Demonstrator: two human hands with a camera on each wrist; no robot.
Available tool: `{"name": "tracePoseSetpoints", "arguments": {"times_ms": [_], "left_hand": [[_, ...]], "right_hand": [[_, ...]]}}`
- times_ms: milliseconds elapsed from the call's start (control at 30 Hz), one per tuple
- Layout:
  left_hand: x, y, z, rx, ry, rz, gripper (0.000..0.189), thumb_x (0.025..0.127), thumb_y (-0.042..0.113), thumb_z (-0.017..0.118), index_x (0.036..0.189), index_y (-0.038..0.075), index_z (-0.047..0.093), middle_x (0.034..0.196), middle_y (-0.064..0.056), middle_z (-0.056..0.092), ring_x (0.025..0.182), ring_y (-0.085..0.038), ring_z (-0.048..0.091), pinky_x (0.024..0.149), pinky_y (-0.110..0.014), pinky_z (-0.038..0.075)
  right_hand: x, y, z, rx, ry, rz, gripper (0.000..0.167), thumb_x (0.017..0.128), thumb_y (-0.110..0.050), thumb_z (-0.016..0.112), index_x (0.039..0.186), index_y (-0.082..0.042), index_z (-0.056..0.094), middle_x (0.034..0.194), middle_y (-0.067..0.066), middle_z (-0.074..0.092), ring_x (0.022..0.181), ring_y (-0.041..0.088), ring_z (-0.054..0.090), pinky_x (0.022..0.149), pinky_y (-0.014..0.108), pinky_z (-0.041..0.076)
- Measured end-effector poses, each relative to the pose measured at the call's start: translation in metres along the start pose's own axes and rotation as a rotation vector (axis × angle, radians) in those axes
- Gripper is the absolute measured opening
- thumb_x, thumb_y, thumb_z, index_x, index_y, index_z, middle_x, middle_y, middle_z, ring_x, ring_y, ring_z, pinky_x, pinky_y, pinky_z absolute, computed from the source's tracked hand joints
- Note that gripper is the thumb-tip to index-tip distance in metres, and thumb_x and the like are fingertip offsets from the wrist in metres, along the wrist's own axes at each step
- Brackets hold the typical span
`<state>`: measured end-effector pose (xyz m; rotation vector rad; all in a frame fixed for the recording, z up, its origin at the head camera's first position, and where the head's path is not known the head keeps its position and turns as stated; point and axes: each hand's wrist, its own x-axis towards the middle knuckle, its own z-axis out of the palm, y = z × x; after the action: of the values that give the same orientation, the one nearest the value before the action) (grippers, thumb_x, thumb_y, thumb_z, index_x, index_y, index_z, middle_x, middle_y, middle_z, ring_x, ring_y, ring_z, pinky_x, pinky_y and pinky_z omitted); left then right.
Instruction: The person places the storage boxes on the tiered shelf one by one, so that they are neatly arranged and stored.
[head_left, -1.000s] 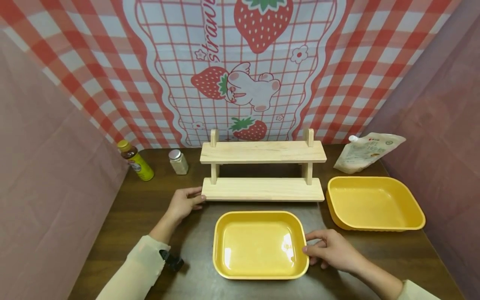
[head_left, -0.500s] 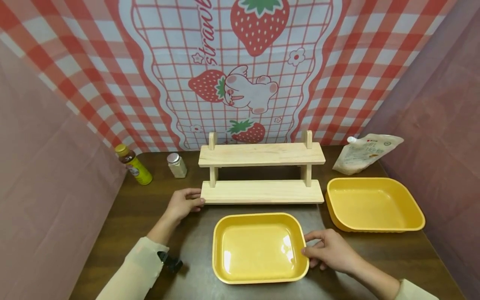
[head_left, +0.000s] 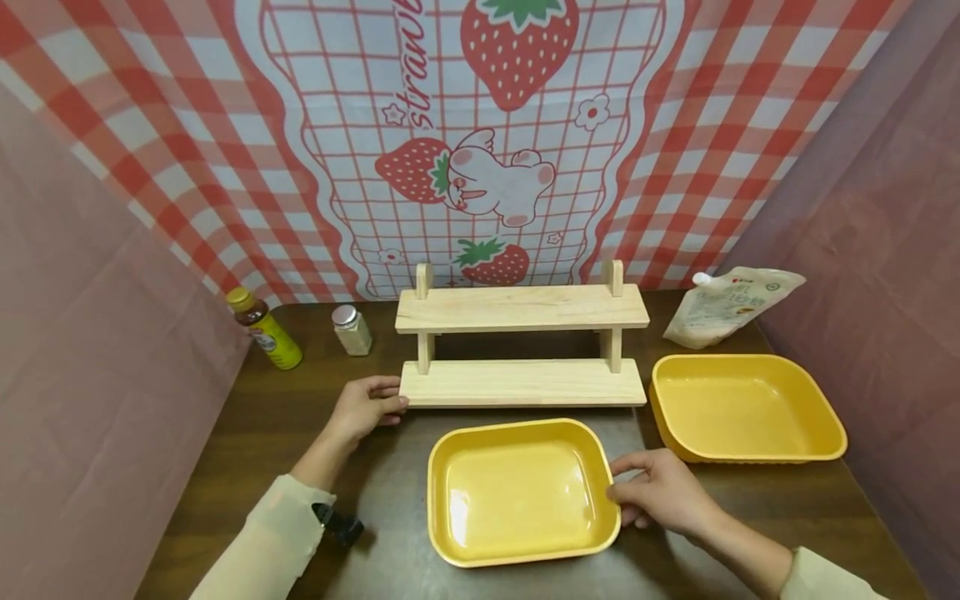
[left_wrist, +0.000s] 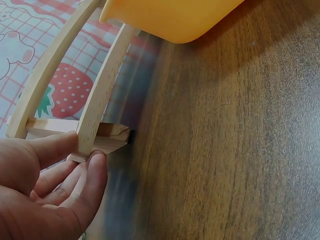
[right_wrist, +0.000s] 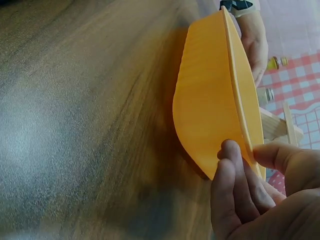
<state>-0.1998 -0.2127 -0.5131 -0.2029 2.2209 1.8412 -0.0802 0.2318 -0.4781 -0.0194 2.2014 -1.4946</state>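
Note:
A pale wooden two-tier shelf stands at the back middle of the table. At its lower board's left end, my left hand pinches the corner, with thumb and fingers on either side of the board in the left wrist view. In front of the shelf is a yellow rectangular tray with nothing in it. My right hand grips the tray's right side, thumb at the rim and fingers against the outer wall in the right wrist view. The tray sits slightly turned, its right end farther back.
Right of the shelf sits a second yellow tray, with a white-capped spout pouch behind it. To the left stand a small silver-lidded jar and a yellow-capped bottle. A checked strawberry cloth hangs behind; pink cloth walls flank the table.
The right end of the front tray has swung slightly away from me, with the right hand moving along with it. The left hand keeps its place on the shelf.

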Motion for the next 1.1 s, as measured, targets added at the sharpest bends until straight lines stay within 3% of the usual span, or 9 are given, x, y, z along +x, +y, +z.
{"name": "tracePoseSetpoints", "arguments": {"times_ms": [167, 433, 667, 933, 1100], "left_hand": [[-0.001, 0.0, -0.001, 0.007, -0.006, -0.004, 0.047, 0.094, -0.002, 0.071, 0.137, -0.013, 0.055, 0.125, -0.031, 0.066, 0.085, -0.019, 0.071, 0.072, -0.035, 0.065], [-0.002, -0.002, 0.0, 0.027, -0.012, -0.016, 0.047, 0.093, 0.001, 0.073, 0.135, -0.011, 0.056, 0.121, -0.028, 0.069, 0.084, -0.021, 0.071, 0.07, -0.036, 0.065], [-0.001, -0.001, -0.001, 0.02, -0.018, -0.008, 0.047, 0.094, 0.002, 0.073, 0.136, -0.01, 0.056, 0.122, -0.028, 0.068, 0.086, -0.021, 0.071, 0.071, -0.037, 0.065], [0.001, 0.0, -0.002, 0.035, -0.02, -0.004, 0.048, 0.094, 0.004, 0.073, 0.137, -0.009, 0.056, 0.124, -0.028, 0.068, 0.087, -0.022, 0.072, 0.072, -0.039, 0.065], [0.0, 0.002, -0.002, 0.036, -0.021, -0.013, 0.05, 0.095, 0.005, 0.073, 0.139, -0.009, 0.054, 0.126, -0.029, 0.067, 0.088, -0.023, 0.072, 0.072, -0.041, 0.066]], "right_hand": [[0.001, -0.001, -0.004, 0.01, -0.088, 0.078, 0.044, 0.09, -0.018, 0.075, 0.126, 0.005, 0.065, 0.075, 0.013, 0.075, 0.056, 0.023, 0.071, 0.045, 0.033, 0.058], [0.003, 0.006, -0.005, -0.036, -0.182, 0.056, 0.061, 0.094, -0.023, 0.073, 0.141, 0.01, 0.052, 0.074, 0.014, 0.075, 0.062, 0.026, 0.073, 0.046, 0.036, 0.059], [0.003, -0.005, -0.007, -0.039, -0.158, 0.001, 0.052, 0.091, -0.014, 0.074, 0.132, 0.013, 0.058, 0.069, 0.016, 0.074, 0.058, 0.028, 0.072, 0.046, 0.036, 0.059], [0.003, -0.031, -0.024, -0.03, -0.165, -0.016, 0.053, 0.092, -0.013, 0.072, 0.136, 0.012, 0.057, 0.068, 0.019, 0.073, 0.055, 0.024, 0.071, 0.045, 0.036, 0.058], [0.008, -0.054, -0.038, -0.012, -0.104, -0.014, 0.053, 0.092, -0.012, 0.072, 0.137, 0.011, 0.056, 0.074, 0.019, 0.075, 0.06, 0.026, 0.073, 0.049, 0.038, 0.061]]}}
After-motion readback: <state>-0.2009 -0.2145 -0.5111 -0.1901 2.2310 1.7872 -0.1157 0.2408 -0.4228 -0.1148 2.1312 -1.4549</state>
